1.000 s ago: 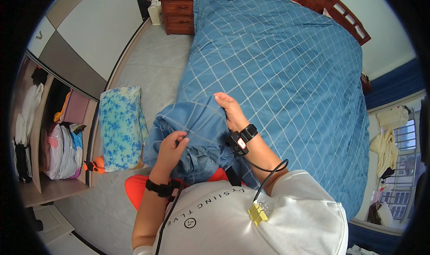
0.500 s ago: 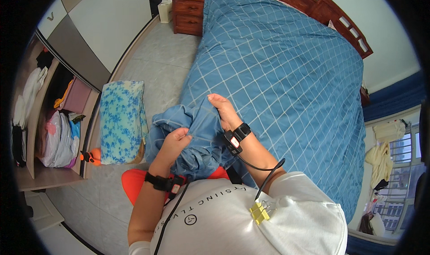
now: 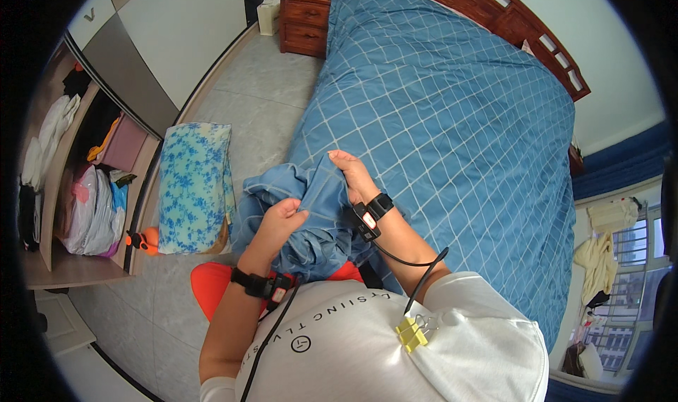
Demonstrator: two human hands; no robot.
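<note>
A bunched blue duvet cover [image 3: 311, 250] with thin pale lines lies gathered over my lap, beside the near left edge of the bed. My left hand [image 3: 282, 222] is closed on a fold of it, thumb on top. Higher up and to the right, my right hand [image 3: 354, 176] pinches another part of its edge, so the fabric is stretched between the two hands. A blue quilt [image 3: 438, 120] with the same white diamond grid spreads across the bed. Whether the bunched cloth joins it, I cannot tell.
A folded floral cloth bundle [image 3: 194, 187] stands on the floor to the left, with an orange toy [image 3: 145, 240] beside it. The open wardrobe [image 3: 78, 264] holds clothes and bags. A wooden nightstand [image 3: 304, 26] stands by the headboard. Cables run from my wrist bands [image 3: 367, 222].
Both hands keep their grip on the duvet cover, the left one shifting very slightly. The view has tilted a little.
</note>
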